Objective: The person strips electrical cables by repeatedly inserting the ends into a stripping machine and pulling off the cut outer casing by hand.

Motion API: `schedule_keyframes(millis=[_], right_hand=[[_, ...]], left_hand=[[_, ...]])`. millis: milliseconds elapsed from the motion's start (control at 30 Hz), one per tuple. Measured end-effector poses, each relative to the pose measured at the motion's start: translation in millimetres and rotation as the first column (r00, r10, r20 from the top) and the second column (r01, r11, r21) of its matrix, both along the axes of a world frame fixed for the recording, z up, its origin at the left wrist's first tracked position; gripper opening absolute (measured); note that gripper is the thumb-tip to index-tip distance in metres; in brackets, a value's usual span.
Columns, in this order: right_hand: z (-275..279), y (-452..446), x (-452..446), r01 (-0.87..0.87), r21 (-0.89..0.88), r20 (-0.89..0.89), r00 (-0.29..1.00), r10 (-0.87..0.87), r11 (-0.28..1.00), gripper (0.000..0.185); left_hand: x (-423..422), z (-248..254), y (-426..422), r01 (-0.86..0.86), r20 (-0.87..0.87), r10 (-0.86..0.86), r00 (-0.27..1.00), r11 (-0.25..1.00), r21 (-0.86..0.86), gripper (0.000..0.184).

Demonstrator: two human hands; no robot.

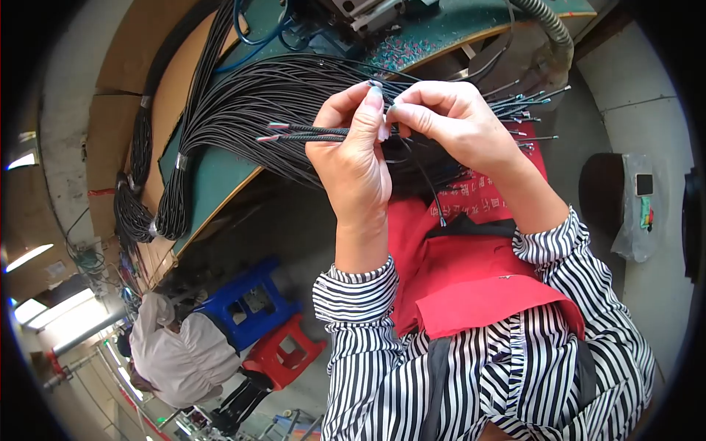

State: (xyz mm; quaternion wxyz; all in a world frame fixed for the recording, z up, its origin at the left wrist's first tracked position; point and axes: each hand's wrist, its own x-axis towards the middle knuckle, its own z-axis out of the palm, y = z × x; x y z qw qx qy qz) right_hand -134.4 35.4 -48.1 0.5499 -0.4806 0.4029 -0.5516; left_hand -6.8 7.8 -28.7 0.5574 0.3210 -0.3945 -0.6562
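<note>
My left hand is closed around a few black braided cables. Their ends, with pink and whitish inner wires showing, stick out to the left. Thumb and fingers of this hand pinch together at the top. My right hand meets it there, its thumb and forefinger pinched close to the left fingertips. What lies between the right fingers is mostly hidden. A large bundle of black cables spreads behind both hands, and several stripped cable ends poke out to the right.
A green worktable with a wooden edge carries the bundle. A machine stands at the back beside scattered wire scraps. A red apron covers my lap. Blue and red stools and a seated person are lower left.
</note>
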Motion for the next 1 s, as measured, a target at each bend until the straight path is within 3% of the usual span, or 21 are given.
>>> schedule_keyframes(millis=[233, 400, 467, 533, 567, 600, 667, 700, 767, 833, 933, 1000], right_hand=[[-2, 8, 8, 0.087, -0.074, -0.059, 0.994, -0.092, 0.993, 0.014], [-3, 13, 7, 0.238, -0.066, -0.097, 0.965, -0.244, 0.969, 0.016], [2, 12, 10, 0.397, -0.061, 0.102, 0.915, -0.390, 0.916, 0.018], [14, 15, -4, 0.197, 0.118, 0.387, 0.893, -0.228, 0.973, 0.019], [17, 15, -15, 0.055, 0.098, 0.416, 0.905, -0.091, 0.994, 0.020], [19, 13, -11, 0.051, 0.089, 0.420, 0.904, -0.084, 0.995, 0.020], [25, 8, -2, 0.164, -0.034, 0.196, 0.968, -0.154, 0.986, 0.021], [19, 3, 4, 0.225, -0.172, 0.193, 0.962, -0.191, 0.959, 0.019], [23, -2, -4, 0.125, -0.576, -0.279, 0.899, -0.338, 0.808, 0.021], [21, -5, 1, 0.171, -0.687, -0.266, 0.846, -0.463, 0.707, 0.017], [12, -6, 3, 0.228, -0.614, -0.165, 0.899, -0.406, 0.756, 0.013], [14, -1, 1, 0.263, -0.496, -0.129, 0.920, -0.370, 0.827, 0.007]], left_hand=[[4, -5, 4, 0.041, -0.091, -0.042, 0.995, 0.999, -0.011, 0.009], [-3, -9, 5, 0.064, -0.151, -0.072, 0.986, 0.996, -0.056, 0.021], [-4, -13, 3, 0.088, -0.234, -0.124, 0.964, 0.984, -0.158, 0.028], [-7, -16, 2, 0.088, -0.279, -0.142, 0.950, 0.976, -0.198, 0.021], [-7, -18, -1, 0.095, -0.294, -0.164, 0.942, 0.967, -0.235, 0.018], [-8, -20, -3, 0.105, -0.309, -0.189, 0.932, 0.957, -0.270, 0.016], [-8, -19, -3, 0.125, -0.303, -0.209, 0.930, 0.954, -0.273, 0.013], [-8, -18, -1, 0.104, -0.224, -0.169, 0.960, 0.956, -0.273, 0.013], [-3, -28, -1, 0.130, -0.138, -0.176, 0.975, 0.947, -0.294, 0.011], [0, -27, -2, 0.143, -0.049, -0.165, 0.985, 0.942, -0.304, 0.012], [11, -22, -5, 0.120, 0.220, -0.033, 0.975, 0.911, -0.394, 0.018], [12, -10, -5, 0.069, 0.017, -0.067, 0.998, 0.963, -0.261, 0.014]])
